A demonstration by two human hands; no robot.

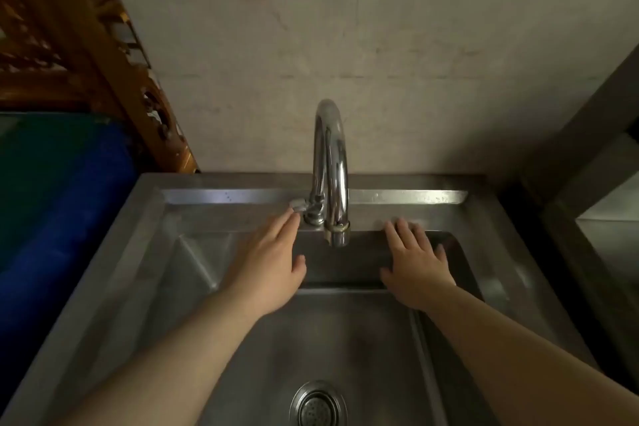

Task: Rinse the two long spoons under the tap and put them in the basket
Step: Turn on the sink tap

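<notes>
Reaching over a steel sink (138, 287), a person stretches both bare forearms across the basin, past the round drain strainer (318, 405) at its near edge. The left hand (268, 264) is flat with fingers extended and held together, the fingertips touching the small lever (298, 205) at the tap's base. The right hand (415, 266) is spread, palm down, fingers on the sink's back ledge, holding nothing. Between them the curved chrome tap (330, 162) rises at the back edge. Neither spoons nor basket show.
</notes>
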